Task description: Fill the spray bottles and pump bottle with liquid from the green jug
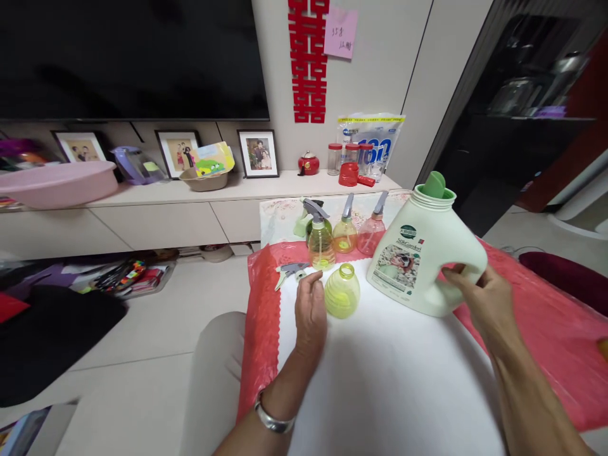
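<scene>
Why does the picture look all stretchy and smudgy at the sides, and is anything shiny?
Head view: the dark cabinet leans and looks stretched, probably from a wide lens; the pink tub looks soft and smeary; the silver bracelet glints; the pale green jug has tiny print I can't read.

Bright, diffuse light; blurred, stretched edges.

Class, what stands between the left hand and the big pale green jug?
An open yellow-green bottle stands between the left hand and the jug, seen in the head view.
</scene>
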Motion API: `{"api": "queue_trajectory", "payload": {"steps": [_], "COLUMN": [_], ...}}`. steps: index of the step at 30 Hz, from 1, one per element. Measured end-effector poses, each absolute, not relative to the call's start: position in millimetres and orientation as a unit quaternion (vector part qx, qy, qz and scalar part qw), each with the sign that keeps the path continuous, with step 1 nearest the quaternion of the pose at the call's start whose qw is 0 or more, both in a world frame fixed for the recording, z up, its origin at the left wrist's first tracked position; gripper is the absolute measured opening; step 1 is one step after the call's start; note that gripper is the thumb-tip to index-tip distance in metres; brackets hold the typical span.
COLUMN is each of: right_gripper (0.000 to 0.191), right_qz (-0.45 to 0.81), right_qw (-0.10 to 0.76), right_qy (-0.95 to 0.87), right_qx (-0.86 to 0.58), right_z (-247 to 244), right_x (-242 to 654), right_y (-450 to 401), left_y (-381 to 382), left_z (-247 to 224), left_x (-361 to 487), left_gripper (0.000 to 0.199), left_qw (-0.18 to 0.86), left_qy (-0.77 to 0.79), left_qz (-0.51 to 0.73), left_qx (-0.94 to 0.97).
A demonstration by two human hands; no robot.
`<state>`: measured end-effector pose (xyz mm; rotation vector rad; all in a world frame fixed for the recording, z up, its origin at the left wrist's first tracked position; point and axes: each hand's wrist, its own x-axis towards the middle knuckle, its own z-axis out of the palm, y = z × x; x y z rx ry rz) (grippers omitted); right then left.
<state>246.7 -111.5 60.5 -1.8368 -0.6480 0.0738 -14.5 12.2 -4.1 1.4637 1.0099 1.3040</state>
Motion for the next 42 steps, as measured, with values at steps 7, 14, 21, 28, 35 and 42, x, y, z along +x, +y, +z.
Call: {"api": "queue_trajectory", "payload": {"steps": [7, 14, 21, 28, 35, 42], "right_gripper": [0.071, 0.086, 0.074, 0.076, 0.073, 0.070], "right_qz": [0.163, 0.141, 0.145, 0.173, 0.172, 0.180], "right_qw": [0.573, 0.733, 0.767, 0.766, 0.760, 0.763], "right_qy": [-0.309, -0.189, -0.176, -0.167, -0.180, -0.195], "right_qx": [-0.741, -0.638, -0.599, -0.596, -0.600, -0.589], "right_z": [69, 58, 53, 58, 58, 49], "right_x": [250, 283, 288, 283, 282, 286], "right_y": [-144, -170, -175, -174, -176, -178], "left_y": [22, 23, 25, 32, 38, 42], "left_z": [-20, -9, 2, 12, 13, 10], "left_x": [-15, -19, -25, -27, -34, -35], "left_gripper": [0.029, 0.039, 0.044, 0.036, 0.041, 0.041], "left_qw": [0.388, 0.301, 0.249, 0.236, 0.252, 0.272], "left_qy": [0.472, 0.551, 0.580, 0.595, 0.620, 0.628], "left_qz": [0.526, 0.423, 0.293, 0.233, 0.239, 0.249], "left_qx": [0.592, 0.653, 0.718, 0.733, 0.704, 0.685]}}
